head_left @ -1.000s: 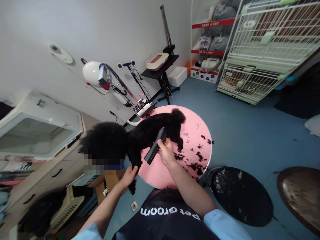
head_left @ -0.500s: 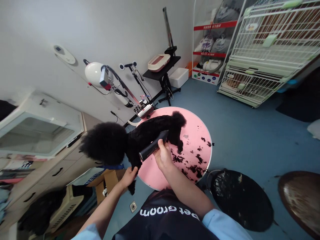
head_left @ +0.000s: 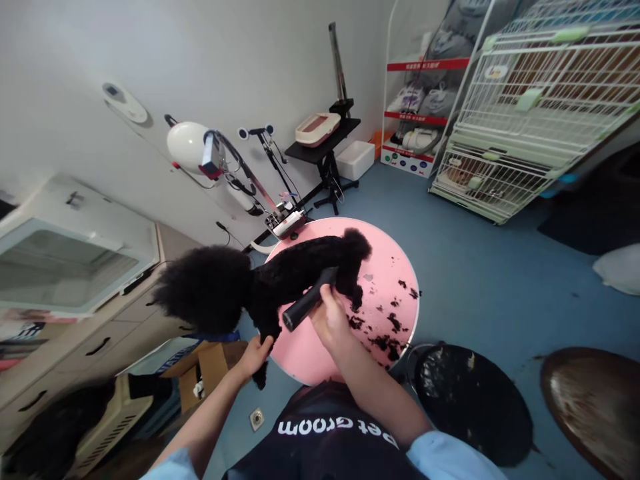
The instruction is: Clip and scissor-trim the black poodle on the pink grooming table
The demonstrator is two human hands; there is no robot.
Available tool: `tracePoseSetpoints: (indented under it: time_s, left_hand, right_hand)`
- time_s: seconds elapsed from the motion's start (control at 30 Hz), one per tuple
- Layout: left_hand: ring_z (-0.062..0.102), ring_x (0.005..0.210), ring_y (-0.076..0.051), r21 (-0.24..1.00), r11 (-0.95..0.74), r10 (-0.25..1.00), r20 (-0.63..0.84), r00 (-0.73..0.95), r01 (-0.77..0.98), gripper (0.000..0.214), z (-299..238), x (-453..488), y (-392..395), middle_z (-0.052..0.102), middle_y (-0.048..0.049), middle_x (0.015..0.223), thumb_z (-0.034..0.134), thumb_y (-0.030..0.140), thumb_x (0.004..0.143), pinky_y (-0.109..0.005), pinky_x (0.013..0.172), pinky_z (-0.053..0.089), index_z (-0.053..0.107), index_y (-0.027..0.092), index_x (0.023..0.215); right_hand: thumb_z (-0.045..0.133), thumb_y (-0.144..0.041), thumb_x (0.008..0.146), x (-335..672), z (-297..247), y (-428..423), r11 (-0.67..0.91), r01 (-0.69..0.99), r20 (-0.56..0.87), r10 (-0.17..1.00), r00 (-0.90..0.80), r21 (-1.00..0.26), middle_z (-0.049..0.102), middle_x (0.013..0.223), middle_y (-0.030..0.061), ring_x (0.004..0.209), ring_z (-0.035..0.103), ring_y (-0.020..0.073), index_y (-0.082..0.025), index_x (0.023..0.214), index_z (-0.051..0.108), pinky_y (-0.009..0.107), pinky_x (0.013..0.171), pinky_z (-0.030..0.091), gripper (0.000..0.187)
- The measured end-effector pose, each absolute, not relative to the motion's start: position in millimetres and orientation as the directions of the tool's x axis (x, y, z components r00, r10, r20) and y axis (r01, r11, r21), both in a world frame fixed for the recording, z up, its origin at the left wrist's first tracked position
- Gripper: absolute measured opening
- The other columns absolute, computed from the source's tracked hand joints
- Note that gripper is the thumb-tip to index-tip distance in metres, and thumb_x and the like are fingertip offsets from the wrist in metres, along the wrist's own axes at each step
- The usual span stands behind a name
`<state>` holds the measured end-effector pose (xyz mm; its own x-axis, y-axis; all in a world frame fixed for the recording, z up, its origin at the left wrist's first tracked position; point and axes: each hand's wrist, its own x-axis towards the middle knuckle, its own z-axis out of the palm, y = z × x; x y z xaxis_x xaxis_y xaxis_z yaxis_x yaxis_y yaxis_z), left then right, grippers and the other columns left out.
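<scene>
A black curly-haired dog stands on a round pink grooming table, its fluffy head to the left and its tail to the right. My left hand is closed round one of its front legs at the table's near left edge; the paw hangs below my fingers. In my right hand I grip black hair clippers, held slantwise against the dog's near flank, the blade end toward the hind leg. Where exactly the blade meets the coat is hard to make out, black on black.
Clumps of cut hair lie on the table's right side. A black round bin and a brown round top stand at right. Wire cages are at the back right. A white dryer stands behind; an open cardboard box is at left.
The view has shifted slightly. The clippers' rear end has swung a little to the right and down along the dog's side. My left hand keeps its hold on the front leg.
</scene>
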<state>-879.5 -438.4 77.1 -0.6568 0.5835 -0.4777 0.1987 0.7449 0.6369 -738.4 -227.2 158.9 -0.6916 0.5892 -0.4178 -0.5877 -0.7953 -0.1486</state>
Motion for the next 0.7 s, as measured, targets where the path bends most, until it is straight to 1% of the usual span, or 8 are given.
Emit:
tracePoseSetpoints:
  time_s: [0.1,0.2,0.33,0.43,0.5,0.6,0.63,0.7]
  left_hand:
    - [0.029,0.048,-0.009,0.641,0.737,0.593,-0.46,-0.661,0.214,0.059,77,-880,-435,0.034,0.0041,0.049,0.043,0.08,0.067,-0.025,0.048,0.024,0.039,0.021,0.056]
    - [0.032,0.05,-0.01,0.647,0.722,0.616,-0.438,-0.654,0.247,0.056,75,-884,-437,0.037,0.0028,0.051,0.045,0.076,0.07,-0.025,0.049,0.026,0.04,0.021,0.057]
    - [0.043,0.055,-0.014,0.65,0.697,0.647,-0.389,-0.656,0.302,0.051,70,-891,-437,0.047,-0.0006,0.056,0.046,0.069,0.074,-0.027,0.053,0.034,0.047,0.019,0.063]
    - [0.054,0.062,-0.02,0.596,0.714,0.639,-0.342,-0.689,0.366,0.047,65,-893,-432,0.058,-0.0055,0.066,0.045,0.062,0.079,-0.031,0.061,0.043,0.056,0.017,0.073]
    - [0.06,0.071,-0.026,0.53,0.727,0.607,-0.202,-0.769,0.436,0.045,61,-889,-428,0.063,-0.011,0.077,0.046,0.057,0.081,-0.037,0.068,0.047,0.059,0.014,0.083]
    - [0.061,0.094,-0.031,0.529,0.633,0.575,0.168,-0.801,0.565,0.042,54,-869,-417,0.063,-0.0185,0.098,0.049,0.046,0.084,-0.045,0.085,0.049,0.059,0.009,0.102]
    - [0.06,0.1,-0.03,0.567,0.56,0.592,0.235,-0.771,0.603,0.039,51,-860,-408,0.063,-0.0189,0.103,0.049,0.042,0.085,-0.045,0.09,0.048,0.059,0.01,0.105]
    - [0.061,0.105,-0.026,0.686,0.398,0.696,0.207,-0.687,0.609,0.032,46,-839,-382,0.064,-0.0167,0.108,0.048,0.036,0.088,-0.043,0.096,0.048,0.061,0.013,0.106]
  right_hand:
    - [0.081,-0.028,0.074,-745,161,-233,-0.836,-0.533,-0.399,0.536,-0.744,-0.129,0.071,0.079,-0.0008,0.073,0.067,0.016,-0.021,0.089,0.064,0.035,0.075,0.06,0.023]
    - [0.078,-0.027,0.078,-742,155,-223,-0.811,-0.575,-0.447,0.557,-0.7,-0.11,0.071,0.081,-0.0005,0.076,0.068,0.0158,-0.021,0.091,0.065,0.033,0.076,0.06,0.02]
    - [0.071,-0.024,0.084,-726,143,-204,-0.77,-0.627,-0.504,0.591,-0.63,-0.119,0.072,0.081,0.0005,0.075,0.068,0.0155,-0.019,0.091,0.066,0.031,0.073,0.06,0.009]
    - [0.067,-0.019,0.085,-717,135,-198,-0.769,-0.625,-0.561,0.578,-0.592,-0.132,0.072,0.079,-0.0001,0.071,0.068,0.0143,-0.018,0.09,0.066,0.027,0.067,0.059,0.006]
    - [0.067,-0.016,0.082,-713,128,-196,-0.795,-0.588,-0.59,0.548,-0.593,-0.147,0.071,0.075,-0.0008,0.067,0.067,0.0137,-0.018,0.086,0.065,0.024,0.062,0.058,0.006]
    - [0.066,-0.019,0.079,-697,110,-188,-0.791,-0.567,-0.653,0.558,-0.513,-0.23,0.069,0.068,-0.0021,0.062,0.066,0.0136,-0.02,0.081,0.061,0.024,0.059,0.058,0.005]
    - [0.065,-0.023,0.079,-687,101,-185,-0.784,-0.558,-0.668,0.57,-0.478,-0.27,0.068,0.065,-0.0026,0.059,0.065,0.0137,-0.02,0.08,0.061,0.025,0.057,0.058,0.005]
    - [0.062,-0.034,0.08,-662,84,-181,-0.79,-0.505,-0.663,0.587,-0.464,-0.347,0.065,0.061,-0.0026,0.051,0.062,0.0137,-0.02,0.081,0.061,0.024,0.048,0.054,0.014]
